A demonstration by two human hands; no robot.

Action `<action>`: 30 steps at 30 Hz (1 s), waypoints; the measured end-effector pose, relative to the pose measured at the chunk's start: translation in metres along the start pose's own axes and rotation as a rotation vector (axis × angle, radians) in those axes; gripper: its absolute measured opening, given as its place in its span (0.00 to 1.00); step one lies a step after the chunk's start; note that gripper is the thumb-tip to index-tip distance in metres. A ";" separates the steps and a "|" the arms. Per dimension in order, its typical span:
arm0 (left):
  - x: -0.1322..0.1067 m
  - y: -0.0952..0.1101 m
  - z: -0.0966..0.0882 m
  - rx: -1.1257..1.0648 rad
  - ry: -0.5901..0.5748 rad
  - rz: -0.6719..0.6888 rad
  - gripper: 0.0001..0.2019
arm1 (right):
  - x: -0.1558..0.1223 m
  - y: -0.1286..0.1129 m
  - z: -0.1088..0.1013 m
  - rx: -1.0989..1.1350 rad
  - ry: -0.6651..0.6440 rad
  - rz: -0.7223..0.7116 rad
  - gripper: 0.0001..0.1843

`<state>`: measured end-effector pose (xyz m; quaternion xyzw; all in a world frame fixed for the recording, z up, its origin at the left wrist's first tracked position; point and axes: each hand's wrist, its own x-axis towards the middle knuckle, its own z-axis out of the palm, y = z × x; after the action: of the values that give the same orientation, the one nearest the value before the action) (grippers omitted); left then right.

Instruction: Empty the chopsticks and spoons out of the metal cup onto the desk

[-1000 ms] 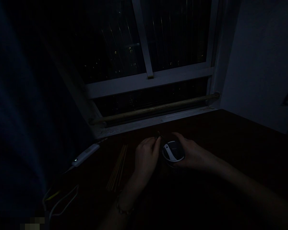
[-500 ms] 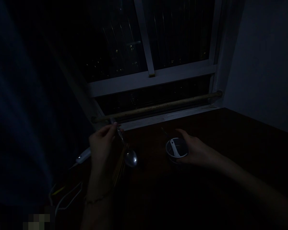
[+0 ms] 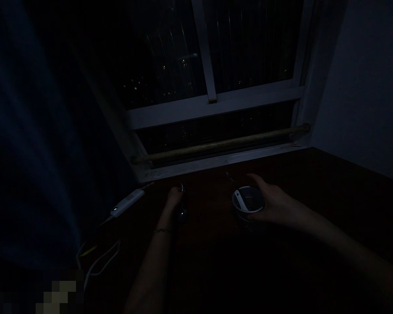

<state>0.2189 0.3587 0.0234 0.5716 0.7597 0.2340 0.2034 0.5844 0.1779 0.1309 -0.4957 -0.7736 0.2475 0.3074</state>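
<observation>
The room is very dark. My right hand is wrapped round a small metal cup that stands on the dark wooden table; a white spoon leans inside the cup. My left hand is stretched out over the table left of the cup, fingers closed on the handle of a metal spoon, whose bowl points back toward me and lies low at the table. A thin bracelet sits on my left wrist.
A window with a white frame and a yellowish rail runs along the table's far edge. A white device with a small light and white cables lie at the left. A wall rises at the right.
My left hand left the cup with the metal spoon, swung out to the left, and has now come down near the table. My right hand stayed on the cup.
</observation>
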 end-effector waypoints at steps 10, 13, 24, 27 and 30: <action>0.006 -0.008 0.021 0.373 -0.057 0.043 0.14 | 0.001 -0.004 0.000 0.000 -0.007 0.004 0.51; 0.003 -0.009 0.024 0.456 -0.077 0.076 0.15 | 0.001 -0.005 0.000 0.000 -0.001 0.009 0.52; -0.010 0.008 0.015 0.626 -0.068 0.140 0.16 | -0.001 -0.009 0.000 0.002 0.007 0.014 0.51; -0.041 0.048 -0.010 0.330 -0.021 0.293 0.19 | -0.001 -0.010 0.002 -0.014 -0.011 0.034 0.53; -0.095 0.098 -0.034 -0.264 -0.118 0.538 0.22 | 0.000 -0.010 0.004 -0.017 -0.032 0.031 0.54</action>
<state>0.3006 0.2860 0.1121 0.7337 0.5308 0.3424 0.2505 0.5754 0.1735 0.1350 -0.5064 -0.7727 0.2535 0.2869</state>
